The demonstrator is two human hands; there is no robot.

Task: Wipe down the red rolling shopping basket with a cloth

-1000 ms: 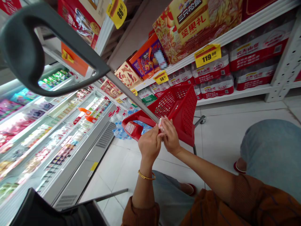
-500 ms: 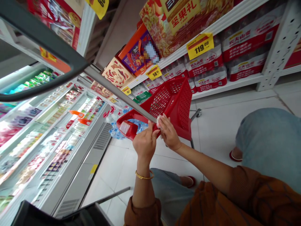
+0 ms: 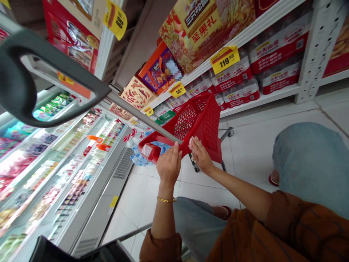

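Maybe the white wad point(image 3: 190, 143) could fall if the right hand point(image 3: 201, 155) loosens its grip on it, beside the red cart point(image 3: 200, 129). I can't tell if the left hand point(image 3: 169, 162), by the grey pole point(image 3: 144, 117), is closed.

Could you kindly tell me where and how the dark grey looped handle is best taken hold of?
The handle is probably best gripped at its thick end, opposite the metal pole, from the person's left: it juts clear of the red basket, and its open loop leaves room to wrap right round it.
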